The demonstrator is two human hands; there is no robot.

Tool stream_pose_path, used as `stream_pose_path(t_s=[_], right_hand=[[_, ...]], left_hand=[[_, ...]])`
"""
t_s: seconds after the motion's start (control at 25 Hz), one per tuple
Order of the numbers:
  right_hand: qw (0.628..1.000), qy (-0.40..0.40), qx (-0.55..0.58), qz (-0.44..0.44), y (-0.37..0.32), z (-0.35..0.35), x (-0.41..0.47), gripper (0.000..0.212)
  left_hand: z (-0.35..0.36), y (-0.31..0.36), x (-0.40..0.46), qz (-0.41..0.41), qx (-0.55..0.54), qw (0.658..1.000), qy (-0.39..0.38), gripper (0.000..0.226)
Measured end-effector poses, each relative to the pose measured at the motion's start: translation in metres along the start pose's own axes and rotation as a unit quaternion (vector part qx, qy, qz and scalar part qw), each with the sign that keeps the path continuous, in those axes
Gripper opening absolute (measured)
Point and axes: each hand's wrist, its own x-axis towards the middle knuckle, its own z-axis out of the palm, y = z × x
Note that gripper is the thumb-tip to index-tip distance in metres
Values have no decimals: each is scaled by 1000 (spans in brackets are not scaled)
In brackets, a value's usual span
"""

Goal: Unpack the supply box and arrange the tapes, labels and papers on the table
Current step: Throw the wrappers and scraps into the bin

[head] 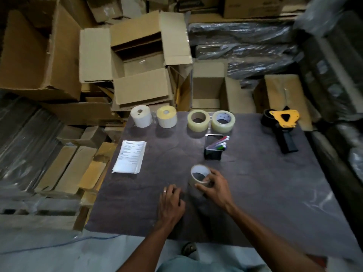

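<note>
While the right hand [213, 186] pinches a tape roll [200, 176] near the table's [265, 183] front, seemingly to place it, the left hand [171, 201] rests flat, fingers relaxed, steadying.

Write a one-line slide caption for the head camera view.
Right hand grips a tape roll on the table; left hand rests beside it.

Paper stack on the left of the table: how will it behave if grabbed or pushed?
The paper stack looks thin and loose, so it would likely flop when lifted. Its edges are fanned, so a push probably slides the sheets apart. It lies flat, so it won't roll.
</note>
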Motion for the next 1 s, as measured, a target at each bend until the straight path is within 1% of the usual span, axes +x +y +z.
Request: stream_pose_path(t_s=[0.16,0.24,0.32,0.4,0.52,0.64,0.8,1.0], right_hand=[[992,104,18,73,32,-60,-47,31],[985,148,20,83,45,-86,-63,31],[980,177,18,91,57,-108,-79,31],[972,208,26,108,70,-129,-92,32],[953,265,33,145,91,-164,-110,33],[935,305,44,178,116,-204,-126,32],[914,348,77,193,159,-268,-143,39],[890,385,107,219,198,-352,-160,31]], left_hand=[[12,54,11,89,-3,995,-48,25],[21,83,14,116,-4,991,-68,25],[32,109,16,149,-5,985,-82,24],[41,134,17,175,-6,980,-96,27],[53,174,18,218,3,969,-119,33],[68,215,19,252,14,957,-141,37],[95,280,14,271,17,954,-127,33],[134,369,8,303,48,944,-123,40]])
